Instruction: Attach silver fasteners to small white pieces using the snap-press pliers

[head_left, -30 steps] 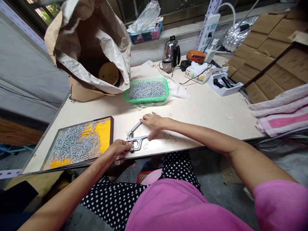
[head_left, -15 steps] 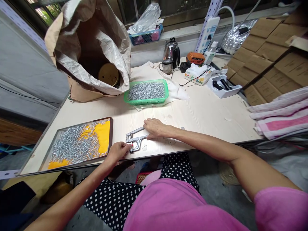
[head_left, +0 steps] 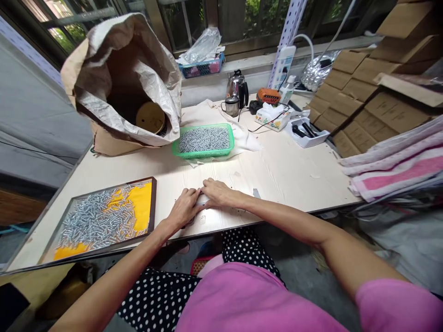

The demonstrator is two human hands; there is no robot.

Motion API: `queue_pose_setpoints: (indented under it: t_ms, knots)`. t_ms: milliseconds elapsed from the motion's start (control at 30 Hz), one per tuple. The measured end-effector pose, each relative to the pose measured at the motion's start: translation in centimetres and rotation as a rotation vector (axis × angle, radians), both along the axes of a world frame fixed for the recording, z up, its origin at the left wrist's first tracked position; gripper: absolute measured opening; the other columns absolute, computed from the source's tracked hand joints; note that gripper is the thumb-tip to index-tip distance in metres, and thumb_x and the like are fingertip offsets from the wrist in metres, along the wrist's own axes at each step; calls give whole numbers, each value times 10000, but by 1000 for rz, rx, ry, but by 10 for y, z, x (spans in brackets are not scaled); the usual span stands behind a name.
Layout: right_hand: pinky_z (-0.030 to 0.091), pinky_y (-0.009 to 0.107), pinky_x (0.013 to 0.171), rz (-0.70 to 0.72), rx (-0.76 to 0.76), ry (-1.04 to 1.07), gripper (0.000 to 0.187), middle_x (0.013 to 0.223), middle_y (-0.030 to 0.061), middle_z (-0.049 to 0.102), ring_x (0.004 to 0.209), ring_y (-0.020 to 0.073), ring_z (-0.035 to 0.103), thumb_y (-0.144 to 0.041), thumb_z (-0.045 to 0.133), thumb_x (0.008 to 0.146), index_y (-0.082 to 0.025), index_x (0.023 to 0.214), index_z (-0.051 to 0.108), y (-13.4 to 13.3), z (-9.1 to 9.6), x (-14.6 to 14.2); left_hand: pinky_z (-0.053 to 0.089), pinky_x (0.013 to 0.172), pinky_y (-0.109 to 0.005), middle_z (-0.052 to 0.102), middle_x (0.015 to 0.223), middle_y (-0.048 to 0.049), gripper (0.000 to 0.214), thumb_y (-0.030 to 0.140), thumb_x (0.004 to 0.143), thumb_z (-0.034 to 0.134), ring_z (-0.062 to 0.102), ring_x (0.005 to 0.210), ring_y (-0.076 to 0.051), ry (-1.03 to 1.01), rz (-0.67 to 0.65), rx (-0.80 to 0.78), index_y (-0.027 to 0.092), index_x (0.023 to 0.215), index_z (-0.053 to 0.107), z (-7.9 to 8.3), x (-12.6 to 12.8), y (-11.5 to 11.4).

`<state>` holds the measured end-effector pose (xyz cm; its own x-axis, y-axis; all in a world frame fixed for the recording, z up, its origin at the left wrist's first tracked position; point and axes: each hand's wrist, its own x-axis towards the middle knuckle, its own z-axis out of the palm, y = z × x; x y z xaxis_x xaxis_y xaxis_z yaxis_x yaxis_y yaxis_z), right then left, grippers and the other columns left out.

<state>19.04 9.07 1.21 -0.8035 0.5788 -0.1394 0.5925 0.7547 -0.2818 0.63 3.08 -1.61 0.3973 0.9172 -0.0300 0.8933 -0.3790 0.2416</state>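
Landmark: the translucent green rectangular plastic tray (head_left: 203, 154), filled with small silvery metal pins. The grey metal lever-handled hand tool (head_left: 202, 199) lies nearer the person than the landmark, on the pale wooden table (head_left: 287, 177). The left hand (head_left: 184, 208) is curled over its head, largely hiding it; the right hand (head_left: 218, 193) is wrapped around its handles. Left of the landmark and nearer the person: a shallow dark-rimmed tray (head_left: 152, 203), yellow-lined, holding similar pins.

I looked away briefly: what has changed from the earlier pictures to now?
The left hand moved right and forward over the pliers, close beside the right hand, still at the handles. Both hands now mostly hide the pliers. The green basket and tray stayed put.
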Motion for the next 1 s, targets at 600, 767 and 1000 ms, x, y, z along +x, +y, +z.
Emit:
queue_pose_setpoints:
  t_ms: [600, 767, 1000]
  knots:
    - [361, 269, 715, -11, -80, 198, 324, 852, 54, 603, 829, 170, 526, -409, 606, 985, -115, 898, 711, -3, -25, 10, 470, 809, -349, 668, 920, -71, 301, 396, 1024, 507, 555, 929, -234, -94, 80, -14, 184, 1055, 719, 3, 13, -12]
    - [366, 274, 730, -11, -69, 208, 339, 822, 42, 585, 816, 170, 521, -438, 627, 971, -129, 871, 723, -2, -26, 9, 486, 816, -348, 667, 910, -70, 332, 419, 1032, 475, 568, 934, -234, -70, 98, 2, 209, 1005, 731, 4, 12, -11]
    - [446, 377, 921, -25, 86, 291, 641, 1122, 124, 602, 1058, 258, 525, -629, 671, 874, -130, 1275, 639, -6, -36, 20, 492, 1027, -463, 650, 1324, -138, 486, 438, 917, 650, 580, 1209, -306, -146, 119, 127, 192, 1335, 616, -16, 1, -13]
